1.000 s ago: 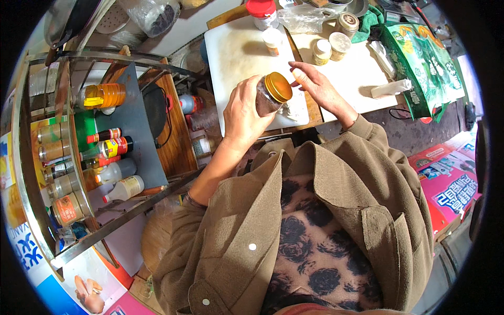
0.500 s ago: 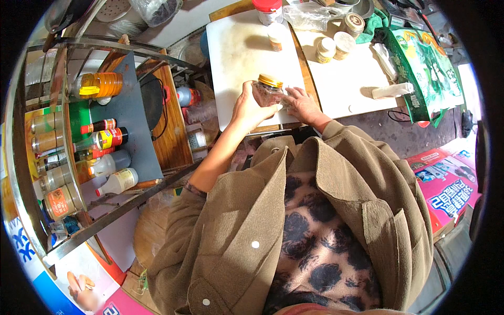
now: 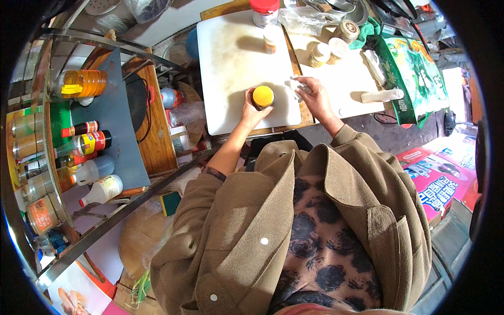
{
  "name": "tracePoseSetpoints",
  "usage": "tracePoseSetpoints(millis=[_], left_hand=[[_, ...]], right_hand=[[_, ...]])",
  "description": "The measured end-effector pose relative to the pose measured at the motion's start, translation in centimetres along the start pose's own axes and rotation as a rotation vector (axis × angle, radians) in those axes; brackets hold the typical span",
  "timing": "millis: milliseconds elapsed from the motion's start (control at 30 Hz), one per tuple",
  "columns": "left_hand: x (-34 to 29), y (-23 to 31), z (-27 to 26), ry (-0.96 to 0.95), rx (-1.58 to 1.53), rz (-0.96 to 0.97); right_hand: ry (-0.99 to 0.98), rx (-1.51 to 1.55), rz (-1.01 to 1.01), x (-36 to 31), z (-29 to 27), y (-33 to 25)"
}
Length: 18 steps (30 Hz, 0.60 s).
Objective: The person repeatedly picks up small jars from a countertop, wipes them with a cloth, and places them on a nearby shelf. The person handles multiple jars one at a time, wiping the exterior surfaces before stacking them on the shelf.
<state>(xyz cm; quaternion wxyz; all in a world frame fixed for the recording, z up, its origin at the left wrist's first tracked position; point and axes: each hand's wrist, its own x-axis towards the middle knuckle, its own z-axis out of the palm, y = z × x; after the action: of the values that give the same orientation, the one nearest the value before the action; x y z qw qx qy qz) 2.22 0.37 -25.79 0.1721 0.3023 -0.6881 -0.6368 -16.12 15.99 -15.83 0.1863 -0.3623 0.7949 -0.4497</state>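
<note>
My left hand (image 3: 252,114) is wrapped round a glass jar with a yellow lid (image 3: 263,96), upright over the near part of a white cutting board (image 3: 226,58). To its right, my right hand (image 3: 320,102) pinches a crumpled white cloth or tissue (image 3: 300,87) over the board's right edge; it is apart from the jar. Most of the jar's body is hidden under its lid and my fingers. Farther back on the board stand a small white bottle (image 3: 270,42) and a red-lidded tub (image 3: 264,14).
Small lidded jars (image 3: 319,54) and a rolled white packet (image 3: 382,95) lie on the pale surface at right, beside a green shopping bag (image 3: 415,79). At left, a metal-framed rack (image 3: 105,223) holds several bottles and jars. A pink box (image 3: 433,181) sits at far right.
The jar has tipped from a slant to upright, its lid now facing up. My right hand has drawn away to the right with the white cloth or tissue. The view has shifted slightly.
</note>
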Motion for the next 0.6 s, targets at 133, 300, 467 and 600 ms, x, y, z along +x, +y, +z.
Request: tracePoseSetpoints(millis=[133,300,467,600], left_hand=[[0.3,-2.6,0.5,0.035,0.18,0.079],[1.4,-7.5,1.4,0.058,-0.007,-0.013],[1.3,-6.3,1.3,0.145,0.249,-0.011],[0.3,-4.3,1.2,0.223,0.408,0.119]], right_hand=[[-0.102,-0.162,-0.462,0.1,3.6,-3.2],[-0.186,-0.13,-0.576,0.9,8.3,-3.5],[-0.231,-0.114,-0.372,3.3,9.4,-2.7],[-0.178,0.144,-0.064,1.7,9.3,-2.8]])
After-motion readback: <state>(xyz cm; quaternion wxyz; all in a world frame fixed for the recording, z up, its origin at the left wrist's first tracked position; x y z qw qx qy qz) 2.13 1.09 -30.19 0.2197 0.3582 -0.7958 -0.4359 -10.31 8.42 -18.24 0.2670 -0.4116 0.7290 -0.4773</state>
